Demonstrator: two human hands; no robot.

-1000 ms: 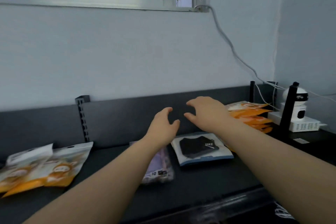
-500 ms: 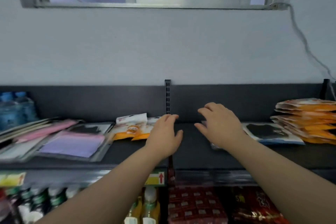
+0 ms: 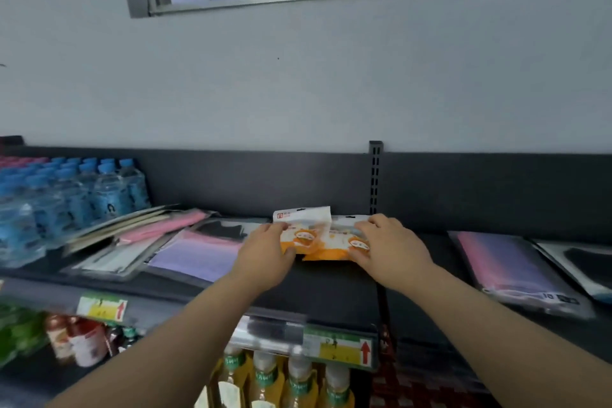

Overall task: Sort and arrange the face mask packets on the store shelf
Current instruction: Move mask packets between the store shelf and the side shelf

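At centre frame we are gripping the orange packets from both sides: our left hand is clasping their left edge, our right hand their right edge, thumbs under the front. The packets are lying on the dark shelf, just before its back panel. A purple packet is lying left of them, another at right; water bottles are standing at far left.
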